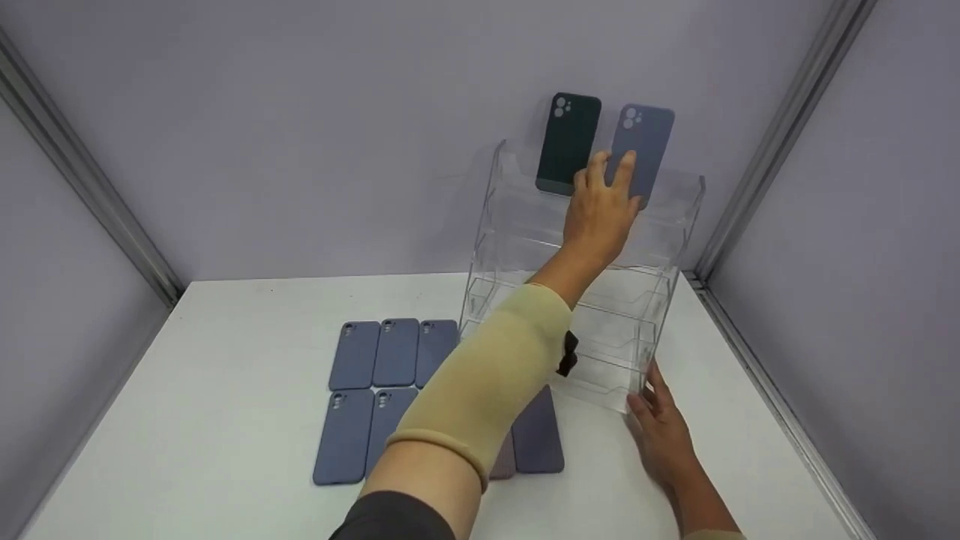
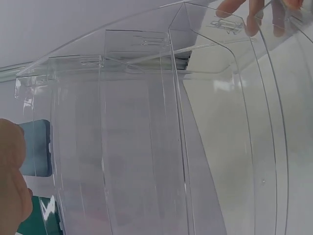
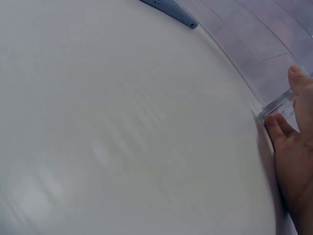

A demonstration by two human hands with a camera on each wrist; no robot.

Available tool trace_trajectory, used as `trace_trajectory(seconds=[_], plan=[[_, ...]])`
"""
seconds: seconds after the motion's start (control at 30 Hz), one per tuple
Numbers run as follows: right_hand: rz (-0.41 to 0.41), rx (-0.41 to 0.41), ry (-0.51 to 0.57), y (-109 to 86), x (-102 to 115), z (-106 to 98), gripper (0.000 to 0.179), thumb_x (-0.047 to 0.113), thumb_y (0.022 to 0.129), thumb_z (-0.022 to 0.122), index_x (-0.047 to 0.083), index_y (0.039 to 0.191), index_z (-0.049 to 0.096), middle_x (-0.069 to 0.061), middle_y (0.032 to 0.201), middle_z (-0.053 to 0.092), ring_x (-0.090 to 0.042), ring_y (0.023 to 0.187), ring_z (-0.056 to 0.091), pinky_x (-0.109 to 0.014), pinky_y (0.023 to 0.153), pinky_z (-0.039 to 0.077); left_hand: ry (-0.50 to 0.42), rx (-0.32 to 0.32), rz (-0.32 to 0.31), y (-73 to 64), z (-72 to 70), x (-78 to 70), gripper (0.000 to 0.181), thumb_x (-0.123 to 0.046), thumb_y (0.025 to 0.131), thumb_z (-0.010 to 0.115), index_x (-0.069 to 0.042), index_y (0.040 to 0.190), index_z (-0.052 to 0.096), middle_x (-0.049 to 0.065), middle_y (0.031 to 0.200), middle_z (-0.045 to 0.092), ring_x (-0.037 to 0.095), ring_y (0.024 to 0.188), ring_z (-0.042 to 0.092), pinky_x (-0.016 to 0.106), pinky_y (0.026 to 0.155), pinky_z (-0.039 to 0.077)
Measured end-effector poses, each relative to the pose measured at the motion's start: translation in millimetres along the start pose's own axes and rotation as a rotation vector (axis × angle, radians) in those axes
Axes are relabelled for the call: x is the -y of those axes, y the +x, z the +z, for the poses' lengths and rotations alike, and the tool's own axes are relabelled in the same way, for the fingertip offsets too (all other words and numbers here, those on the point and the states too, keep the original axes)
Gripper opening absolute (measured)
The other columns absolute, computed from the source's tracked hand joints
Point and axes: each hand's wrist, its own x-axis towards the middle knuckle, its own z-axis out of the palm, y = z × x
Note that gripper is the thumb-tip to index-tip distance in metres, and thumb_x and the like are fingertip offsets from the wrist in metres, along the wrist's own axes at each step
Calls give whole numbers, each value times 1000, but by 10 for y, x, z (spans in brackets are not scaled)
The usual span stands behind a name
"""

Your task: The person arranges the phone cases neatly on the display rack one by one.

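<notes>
A clear acrylic tiered display rack (image 1: 600, 300) stands at the right of the table, with a dark green phone case (image 1: 571, 135) and a light blue phone case (image 1: 649, 139) upright in its top tier. My left hand (image 1: 602, 214) reaches up to the light blue case, its extended fingers touching the front and left edge. In the left wrist view, that hand (image 2: 11, 176) shows only partly beside the blue case (image 2: 36, 147). My right hand (image 1: 664, 435) grips the rack's lower right corner, thumb inside the side panel and fingers outside, as the right wrist view also shows.
Several blue-grey phone cases (image 1: 356, 356) lie in rows on the white table (image 1: 225, 375), partly hidden by my left forearm. A purple case (image 1: 538, 435) lies right of the forearm. A wall (image 1: 337, 150) rises behind the rack; a side wall (image 1: 847, 262) stands to the right.
</notes>
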Motion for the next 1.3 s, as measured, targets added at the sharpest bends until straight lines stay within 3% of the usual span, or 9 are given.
trace_trajectory(seconds=[0.13, 0.3, 0.47, 0.63, 0.9, 1.3], plan=[[-6, 6, -17, 49, 8, 4, 72, 48, 115, 47, 68, 163, -3, 4, 185, 9, -41, 168, 23, -66, 131, 25, 30, -50, 54, -125, -103, 125, 55, -42, 112, 57, -31, 162, 37, 4, 166, 39, 22, 146, 50, 27, 111, 52], [-27, 29, -27, 112, 28, 15, 73, 49, 115, 45, 65, 164, -6, 0, 186, 8, -42, 168, 22, -65, 132, 26, 63, -148, 118, -331, -249, 297, 50, -34, 111, 55, -26, 159, 44, 5, 159, 45, 21, 137, 54, 30, 107, 51], [-20, 39, -27, 135, 50, -6, 74, 48, 115, 46, 67, 163, -7, 2, 186, 7, -42, 169, 20, -66, 131, 26, 36, -225, 157, -592, -404, 450, 48, -26, 108, 55, -22, 155, 47, 8, 155, 48, 22, 130, 56, 31, 101, 52], [-38, 44, -17, 140, 41, -59, 76, 47, 115, 47, 66, 164, -8, 3, 186, 5, -44, 169, 19, -68, 130, 26, 3, -255, 169, -881, -500, 610, 49, -20, 105, 58, -21, 152, 46, 9, 154, 48, 22, 126, 58, 32, 98, 53], [-51, 60, -15, 130, 10, -87, 77, 49, 114, 48, 65, 163, -10, 1, 186, 3, -45, 168, 19, -70, 130, 24, -27, -306, 86, -1295, -596, 1039, 48, -18, 104, 62, -18, 149, 46, 10, 153, 48, 25, 129, 56, 38, 104, 52], [-53, 89, -35, 140, 11, -3, 75, 54, 114, 45, 68, 160, -13, 0, 185, 6, -44, 168, 20, -71, 130, 23, -44, -338, -119, -1916, -669, 1982, 52, -15, 102, 67, -17, 149, 45, 12, 149, 47, 29, 128, 56, 45, 105, 50]])
